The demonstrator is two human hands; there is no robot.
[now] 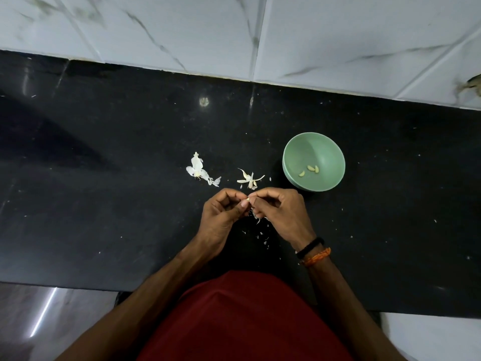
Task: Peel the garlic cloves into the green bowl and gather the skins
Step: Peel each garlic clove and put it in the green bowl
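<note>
Both hands meet over the black counter near its front edge. My left hand (222, 213) and my right hand (279, 209) pinch a small garlic clove (248, 199) between their fingertips; most of the clove is hidden by the fingers. A shred of skin (257, 218) hangs below the fingers. The green bowl (326, 155) stands to the right and a little beyond the hands, with three peeled cloves (309, 170) in it. Two heaps of white skins lie beyond the hands: a left heap (199, 170) and a heap of curled skins (250, 178).
Small skin flakes (263, 237) are scattered on the counter below the hands. The black counter (104, 178) runs wide to both sides, with white marble tiles (312, 35) behind it. Its front edge is close to my red-shirted body (247, 321).
</note>
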